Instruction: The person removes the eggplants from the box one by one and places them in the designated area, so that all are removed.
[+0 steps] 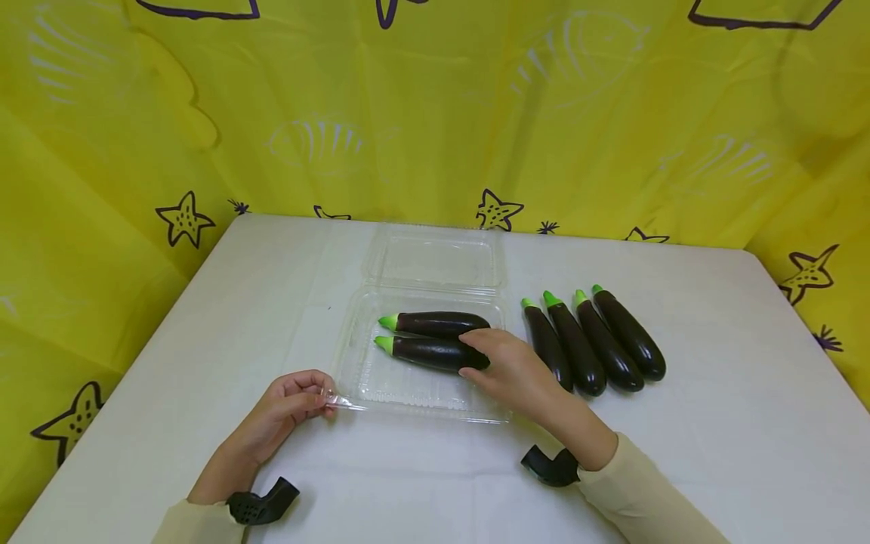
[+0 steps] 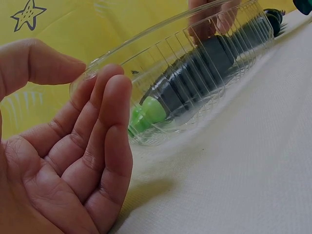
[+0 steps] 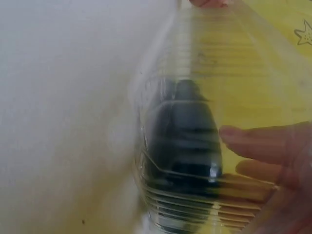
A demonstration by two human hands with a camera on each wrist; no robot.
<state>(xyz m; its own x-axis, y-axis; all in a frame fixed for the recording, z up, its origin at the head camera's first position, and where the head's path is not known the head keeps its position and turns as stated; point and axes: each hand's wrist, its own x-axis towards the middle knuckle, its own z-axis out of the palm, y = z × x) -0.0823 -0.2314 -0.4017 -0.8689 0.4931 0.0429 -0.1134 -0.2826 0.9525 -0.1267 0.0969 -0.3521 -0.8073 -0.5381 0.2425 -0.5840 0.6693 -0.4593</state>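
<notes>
A clear plastic clamshell box [image 1: 421,394] lies with its lid folded back. Its front left corner is pinched between the thumb and fingers of my left hand [image 1: 292,408], which the left wrist view shows at the rim. Inside the box, two dark eggplants with green stem ends lie side by side, stems to the left. My right hand [image 1: 513,374] reaches in from the right and grips the thick end of the nearer eggplant [image 1: 428,353], thumb on the near side and fingers on the far side. The farther eggplant [image 1: 435,323] lies just behind it.
Several more eggplants [image 1: 578,344] lie in a slanted row on the white table [image 1: 734,393], right of the box. The transparent lid [image 1: 438,261] lies flat behind the base. A yellow patterned cloth [image 1: 435,113] hangs along the table's back and sides.
</notes>
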